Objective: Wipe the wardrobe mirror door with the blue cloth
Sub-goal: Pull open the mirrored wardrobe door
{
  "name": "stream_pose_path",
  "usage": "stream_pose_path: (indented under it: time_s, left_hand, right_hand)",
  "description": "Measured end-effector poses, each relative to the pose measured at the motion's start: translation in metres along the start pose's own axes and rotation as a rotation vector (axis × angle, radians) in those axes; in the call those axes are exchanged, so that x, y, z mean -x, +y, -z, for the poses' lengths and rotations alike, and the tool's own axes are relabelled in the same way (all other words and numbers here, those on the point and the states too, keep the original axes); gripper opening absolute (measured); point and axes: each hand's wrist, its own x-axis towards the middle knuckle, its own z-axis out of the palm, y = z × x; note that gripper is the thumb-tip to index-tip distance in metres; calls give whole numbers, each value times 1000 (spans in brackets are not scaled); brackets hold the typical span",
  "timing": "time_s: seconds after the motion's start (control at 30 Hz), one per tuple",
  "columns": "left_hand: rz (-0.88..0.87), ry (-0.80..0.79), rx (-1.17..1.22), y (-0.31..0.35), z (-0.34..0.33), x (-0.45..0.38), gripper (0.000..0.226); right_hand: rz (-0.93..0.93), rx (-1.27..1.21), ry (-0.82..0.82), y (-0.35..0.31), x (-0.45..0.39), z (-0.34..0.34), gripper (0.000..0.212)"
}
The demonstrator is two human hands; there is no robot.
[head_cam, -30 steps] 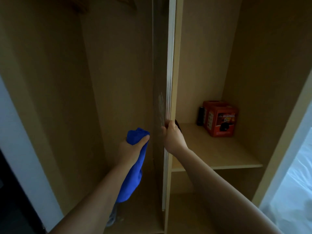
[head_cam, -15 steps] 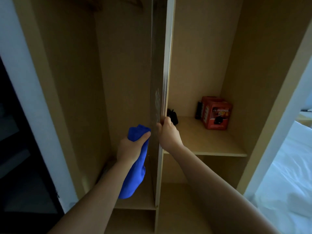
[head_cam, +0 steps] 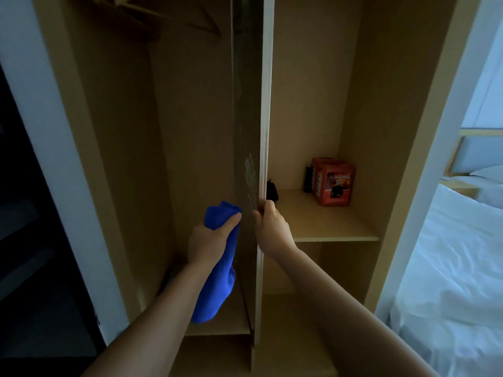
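The wardrobe mirror door (head_cam: 246, 110) stands open edge-on toward me, its dark glass face turned left, with pale smudges near hand height. My right hand (head_cam: 270, 229) grips the door's front edge at about shelf height. My left hand (head_cam: 208, 240) is closed around the bunched blue cloth (head_cam: 217, 270), just left of the glass; the cloth's long end hangs down below my fist. Whether the cloth touches the mirror I cannot tell.
Inside the wardrobe, a red box (head_cam: 334, 185) and a small black object (head_cam: 272, 190) sit on the right shelf (head_cam: 332, 229). Hangers (head_cam: 201, 20) hang top left. A bed with white sheets (head_cam: 451, 268) lies to the right. A dark opening is at far left.
The view has drawn back and tilted up, showing more of the wardrobe and the bed. The door has swung slightly, showing more glass. Both hands keep their grips.
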Motion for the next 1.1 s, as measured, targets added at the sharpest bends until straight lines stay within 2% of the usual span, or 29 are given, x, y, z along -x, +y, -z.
stream_pose_path:
  time_s: [0.13, 0.4, 0.77, 0.9, 1.0, 1.1]
  left_hand:
    - [-5, -24, 52, 0, 11, 7, 38]
    - [24, -19, 78, 2, 19, 9, 45]
    - [44, -39, 108, -1, -1, -14, 43]
    - [62, -7, 81, -4, -9, -31, 49]
    - [69, 25, 59, -5, -14, -41, 66]
    - [90, 70, 43, -5, -15, -57, 107]
  right_hand:
    - [-36, -21, -19, -4, 3, 4, 35]
    - [-35, -76, -44, -4, 6, 20, 30]
    - [-63, -69, -52, 51, -17, 62, 8]
    - [-111, -248, 13, 64, -28, 69, 17]
    - [-118, -305, 31, 72, -37, 74, 21]
    - [-133, -314, 57, 82, -48, 80, 29]
